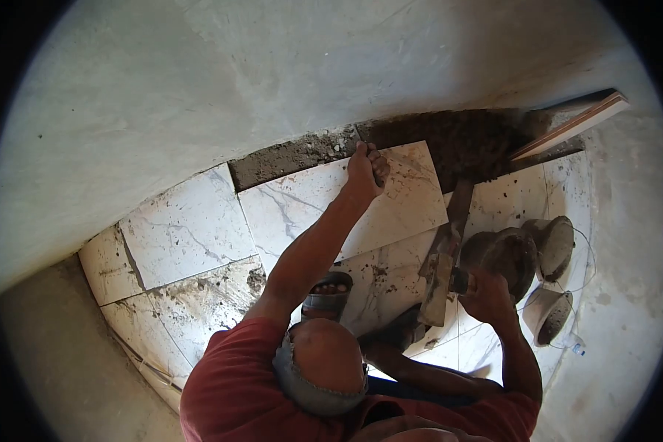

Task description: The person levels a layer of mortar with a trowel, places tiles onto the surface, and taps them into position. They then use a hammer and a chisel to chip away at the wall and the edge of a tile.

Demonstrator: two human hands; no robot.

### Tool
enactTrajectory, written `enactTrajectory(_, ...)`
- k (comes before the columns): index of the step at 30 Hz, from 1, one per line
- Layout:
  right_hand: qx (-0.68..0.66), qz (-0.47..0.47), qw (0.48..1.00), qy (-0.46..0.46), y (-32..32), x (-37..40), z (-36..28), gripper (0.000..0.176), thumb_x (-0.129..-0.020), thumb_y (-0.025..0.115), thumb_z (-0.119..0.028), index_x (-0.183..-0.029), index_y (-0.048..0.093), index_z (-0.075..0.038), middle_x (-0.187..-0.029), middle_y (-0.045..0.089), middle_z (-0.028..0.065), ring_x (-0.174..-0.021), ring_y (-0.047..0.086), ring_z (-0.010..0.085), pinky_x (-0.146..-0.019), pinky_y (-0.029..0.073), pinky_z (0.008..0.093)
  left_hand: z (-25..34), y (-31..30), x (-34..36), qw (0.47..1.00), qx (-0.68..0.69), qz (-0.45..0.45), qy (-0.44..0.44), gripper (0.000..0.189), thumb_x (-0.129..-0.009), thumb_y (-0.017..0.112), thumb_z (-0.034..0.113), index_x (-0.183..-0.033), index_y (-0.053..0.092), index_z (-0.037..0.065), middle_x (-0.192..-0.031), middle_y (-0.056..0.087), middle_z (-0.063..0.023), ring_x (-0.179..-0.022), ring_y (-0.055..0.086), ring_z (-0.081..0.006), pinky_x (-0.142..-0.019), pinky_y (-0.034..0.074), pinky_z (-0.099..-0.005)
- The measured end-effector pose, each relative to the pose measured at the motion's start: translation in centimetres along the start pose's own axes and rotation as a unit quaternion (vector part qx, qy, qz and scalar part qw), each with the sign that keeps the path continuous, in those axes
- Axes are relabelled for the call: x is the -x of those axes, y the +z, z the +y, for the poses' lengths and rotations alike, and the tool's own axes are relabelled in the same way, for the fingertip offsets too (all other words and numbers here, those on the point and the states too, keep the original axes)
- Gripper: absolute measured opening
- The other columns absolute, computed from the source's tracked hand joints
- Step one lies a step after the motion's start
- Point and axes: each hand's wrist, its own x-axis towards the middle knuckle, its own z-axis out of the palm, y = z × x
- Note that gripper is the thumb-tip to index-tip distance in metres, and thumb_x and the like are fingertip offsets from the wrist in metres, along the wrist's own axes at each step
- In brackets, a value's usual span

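Observation:
My left hand (368,168) is closed around a small dark-handled tool (379,179), over the far edge of a white marble-patterned tile (398,210). The tool's thin end reaches toward the mortar strip by the wall; its exact kind is hard to make out. The tile sits slightly raised and skewed against its neighbours, with smears of dirt on top. On the right, my right hand (486,296) grips the dark handle of a tool with a long, mortar-coloured block (437,290). A dark flat bar (459,208) lies close beyond that block, beside the tile's right edge.
Rough mortar (295,160) and dark soil (471,140) fill the gap along the wall (272,66). Several mortar-stained buckets (555,247) stand at right. A wooden plank (571,127) leans at the far right corner. My sandalled foot (327,296) rests on dirty tiles.

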Motion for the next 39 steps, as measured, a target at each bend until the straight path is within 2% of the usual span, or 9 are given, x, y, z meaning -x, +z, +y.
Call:
enactTrajectory(5, -0.016, -0.023, 0.998, 0.054, -0.5, 0.5, -1.1, 0.014, -0.065, 0.061, -0.015, -0.072, 0.053, -0.005, -0.062, 0.055, 0.0181, -0.063, 0.058, 0.0381, -0.056, 0.046, 0.0427, 0.7, 2.7, -2.0, 0.991, 0.118, 0.042, -0.054, 0.024, -0.093, 0.032, 0.025, -0.075, 0.040, 0.012, -0.053, 0.030, 0.0019, -0.041, 0.026, -0.0127, -0.038, 0.025, -0.0257)
enactTrajectory(8, -0.003, -0.003, 0.999, 0.036, -0.5, 0.7, -0.2, 0.039, -0.058, 0.062, -0.005, -0.097, 0.060, -0.005, -0.055, 0.048, 0.0106, -0.047, 0.049, 0.0214, -0.047, 0.041, 0.0329, 1.5, 5.6, -2.8, 0.977, 0.178, 0.112, -0.011, 0.020, -0.090, 0.032, 0.020, -0.073, 0.039, 0.011, -0.053, 0.031, 0.0004, -0.042, 0.027, -0.0137, -0.039, 0.028, -0.0261)
enactTrajectory(10, -0.007, -0.018, 0.998, 0.061, -0.8, 1.0, -0.8, 0.014, -0.064, 0.062, -0.014, -0.069, 0.052, -0.006, -0.060, 0.054, 0.0168, -0.061, 0.057, 0.0379, -0.055, 0.045, 0.0416, 2.4, 7.5, -4.1, 0.973, 0.206, 0.101, -0.011, 0.021, -0.089, 0.032, 0.019, -0.070, 0.038, 0.011, -0.053, 0.032, -0.0002, -0.043, 0.028, -0.0141, -0.040, 0.030, -0.0264)
enactTrajectory(12, -0.004, -0.025, 0.997, 0.068, -0.7, 1.2, -1.0, 0.013, -0.063, 0.061, -0.013, -0.068, 0.051, -0.006, -0.060, 0.054, 0.0162, -0.060, 0.057, 0.0377, -0.054, 0.045, 0.0419, 2.5, 7.5, -3.8, 0.968, 0.236, 0.088, -0.001, 0.023, -0.089, 0.032, 0.019, -0.068, 0.037, 0.011, -0.053, 0.032, -0.0009, -0.043, 0.029, -0.0145, -0.041, 0.032, -0.0267)
enactTrajectory(23, 0.036, 0.000, 0.999, -0.009, 0.0, 2.3, -1.0, 0.012, -0.065, 0.060, -0.013, -0.070, 0.052, -0.006, -0.060, 0.054, 0.0152, -0.060, 0.055, 0.0378, -0.053, 0.045, 0.0426, 0.1, 0.4, -0.8, 0.996, 0.021, 0.066, 0.048, 0.025, -0.089, 0.031, 0.014, -0.065, 0.036, 0.009, -0.050, 0.031, -0.0015, -0.042, 0.029, -0.0147, -0.039, 0.029, -0.0272)
enactTrajectory(28, -0.086, -0.063, 0.991, 0.079, 1.8, 1.6, -0.8, 0.036, -0.067, 0.066, -0.018, -0.099, 0.056, -0.004, -0.068, 0.058, 0.0137, -0.061, 0.060, 0.0235, -0.056, 0.046, 0.0373, -4.5, -3.9, 5.4, 0.991, -0.118, 0.048, 0.028, 0.023, -0.091, 0.041, 0.029, -0.082, 0.049, 0.010, -0.064, 0.047, -0.0018, -0.056, 0.047, -0.0151, -0.051, 0.043, -0.0291)
enactTrajectory(31, -0.284, 0.027, 0.956, 0.059, 7.3, 0.7, 2.1, 0.048, -0.067, 0.067, -0.019, -0.109, 0.052, -0.001, -0.077, 0.061, 0.0145, -0.069, 0.061, 0.0208, -0.062, 0.047, 0.0363, -8.7, -5.8, 10.8, 0.981, -0.170, -0.051, -0.073, 0.027, -0.089, 0.049, 0.033, -0.102, 0.049, 0.010, -0.092, 0.054, -0.0053, -0.085, 0.053, -0.0180, -0.076, 0.044, -0.0355)
enactTrajectory(34, -0.418, -0.038, 0.898, 0.129, 7.8, -0.3, 1.5, 0.042, -0.069, 0.064, -0.016, -0.106, 0.052, 0.001, -0.083, 0.062, 0.0166, -0.077, 0.061, 0.0255, -0.067, 0.047, 0.0373, -10.6, -5.7, 15.3, 0.942, -0.102, -0.175, -0.268, 0.035, -0.088, 0.050, 0.031, -0.116, 0.043, 0.011, -0.109, 0.051, -0.0052, -0.103, 0.047, -0.0178, -0.086, 0.040, -0.0404)
enactTrajectory(39, -0.293, -0.016, 0.953, 0.071, 8.2, 0.2, 0.2, 0.035, -0.071, 0.059, -0.010, -0.103, 0.053, 0.000, -0.085, 0.063, 0.0142, -0.082, 0.061, 0.0234, -0.072, 0.047, 0.0345, -10.4, -5.7, 16.6, 0.899, -0.269, -0.166, -0.304, 0.038, -0.088, 0.051, 0.026, -0.122, 0.040, 0.013, -0.119, 0.047, -0.0041, -0.108, 0.045, -0.0176, -0.089, 0.039, -0.0425)
